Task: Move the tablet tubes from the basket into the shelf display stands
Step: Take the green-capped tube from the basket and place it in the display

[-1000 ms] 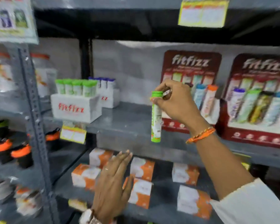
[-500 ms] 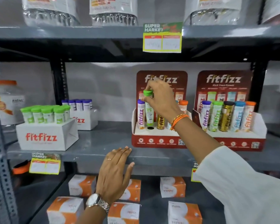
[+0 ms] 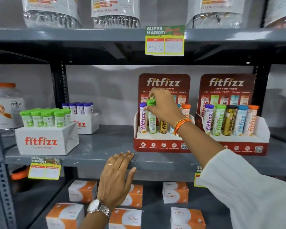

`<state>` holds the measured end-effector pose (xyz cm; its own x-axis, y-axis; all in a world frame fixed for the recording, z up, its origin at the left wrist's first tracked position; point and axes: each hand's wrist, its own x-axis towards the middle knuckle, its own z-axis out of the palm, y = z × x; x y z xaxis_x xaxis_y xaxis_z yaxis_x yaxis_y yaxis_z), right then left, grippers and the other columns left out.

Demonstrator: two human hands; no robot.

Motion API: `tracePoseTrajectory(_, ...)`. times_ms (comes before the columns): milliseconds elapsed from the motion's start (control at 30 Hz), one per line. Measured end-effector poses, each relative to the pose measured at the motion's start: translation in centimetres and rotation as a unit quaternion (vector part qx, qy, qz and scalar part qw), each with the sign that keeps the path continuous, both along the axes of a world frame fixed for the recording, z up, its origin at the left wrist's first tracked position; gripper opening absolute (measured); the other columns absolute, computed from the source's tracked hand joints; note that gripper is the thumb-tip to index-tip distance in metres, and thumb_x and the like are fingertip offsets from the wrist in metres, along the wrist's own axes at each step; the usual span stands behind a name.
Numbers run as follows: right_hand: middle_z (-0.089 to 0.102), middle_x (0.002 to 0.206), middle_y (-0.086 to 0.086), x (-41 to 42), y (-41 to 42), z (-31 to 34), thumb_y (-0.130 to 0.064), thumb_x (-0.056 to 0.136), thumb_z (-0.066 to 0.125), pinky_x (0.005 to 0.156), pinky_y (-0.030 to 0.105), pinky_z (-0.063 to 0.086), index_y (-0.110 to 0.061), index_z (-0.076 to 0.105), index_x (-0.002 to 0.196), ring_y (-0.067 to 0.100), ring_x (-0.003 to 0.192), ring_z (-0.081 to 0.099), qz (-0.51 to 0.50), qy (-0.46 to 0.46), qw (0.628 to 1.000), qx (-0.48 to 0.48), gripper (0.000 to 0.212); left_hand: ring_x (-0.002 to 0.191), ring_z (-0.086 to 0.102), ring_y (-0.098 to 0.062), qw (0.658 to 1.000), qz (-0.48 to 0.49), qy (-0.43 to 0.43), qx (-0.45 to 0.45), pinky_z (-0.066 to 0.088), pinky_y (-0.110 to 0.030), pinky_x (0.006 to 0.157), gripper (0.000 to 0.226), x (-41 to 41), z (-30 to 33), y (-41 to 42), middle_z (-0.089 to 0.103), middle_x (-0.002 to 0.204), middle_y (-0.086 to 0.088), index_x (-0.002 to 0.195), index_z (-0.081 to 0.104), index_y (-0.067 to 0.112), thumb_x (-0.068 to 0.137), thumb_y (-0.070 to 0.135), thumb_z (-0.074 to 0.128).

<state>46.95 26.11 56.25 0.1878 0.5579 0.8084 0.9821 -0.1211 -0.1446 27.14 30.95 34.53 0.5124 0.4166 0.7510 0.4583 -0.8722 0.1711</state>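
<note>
Nearest are orange and white boxes on the low shelf. Just above them, the left hand lies flat with its fingers spread, holding nothing. Its fingertips touch the front edge of the grey shelf.

Farther back, the right hand reaches into the left display stand. Its fingers are pinched on the cap end of the green-capped tube. The tube stands up in its hole, just beside the purple-capped tube. A gold tube stands on its other side.

The right display stand looks full, with five tubes. The basket is not in view.

What could go wrong? If the hand pulls away fast, it could bump the purple-capped tube and tip it. If the green-capped tube is not all the way down, it could lean or fall out. The sleeve hangs close to the stands and could knock one.
</note>
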Motion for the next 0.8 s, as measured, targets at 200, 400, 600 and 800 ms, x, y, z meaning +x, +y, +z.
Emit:
tracePoseTrajectory(200,0.065,0.089,0.008,0.4,0.1,0.6,-0.033,0.082,0.079,0.072,0.033,0.053,-0.01,0.066,0.087,0.025,0.087,0.063,-0.051,-0.011,0.996,-0.067,0.027,0.125,0.056,-0.022,1.0,0.007,-0.007,0.004,0.038,-0.043,0.112,0.052,0.2,0.0,-0.1,0.062,0.135,-0.002,0.135,0.059,0.017,0.097,0.046,0.039)
tracePoseTrajectory(400,0.072,0.109,0.01,0.4,-0.7,2.4,-0.007,0.081,0.072,0.064,0.023,0.049,-0.013,0.074,0.107,0.018,0.08,0.062,-0.011,0.016,0.993,-0.12,0.027,0.125,0.055,-0.021,1.0,0.013,-0.006,0.009,0.033,-0.039,0.113,0.05,0.3,-0.3,0.1,0.062,0.135,-0.001,0.135,0.058,0.018,0.097,0.044,0.04)
tracePoseTrajectory(600,0.067,0.119,0.007,0.1,-1.2,2.9,0.005,0.077,0.06,0.048,0.014,0.034,-0.016,0.071,0.102,0.002,0.062,0.049,0.035,0.064,0.984,-0.161,0.035,0.122,0.055,-0.019,1.0,0.02,-0.005,0.01,0.018,-0.026,0.115,0.047,0.3,-0.1,-0.1,0.064,0.132,-0.001,0.132,0.059,0.019,0.095,0.042,0.043)
tracePoseTrajectory(800,0.065,0.115,0.007,0.0,-1.8,3.4,0.007,0.077,0.055,0.053,0.016,0.035,-0.011,0.069,0.101,0.003,0.075,0.053,0.052,0.062,0.976,-0.202,0.033,0.123,0.056,-0.02,1.0,0.021,-0.003,0.01,0.03,-0.035,0.113,0.048,0.5,-0.2,0.0,0.063,0.132,-0.001,0.133,0.06,0.018,0.095,0.043,0.042)
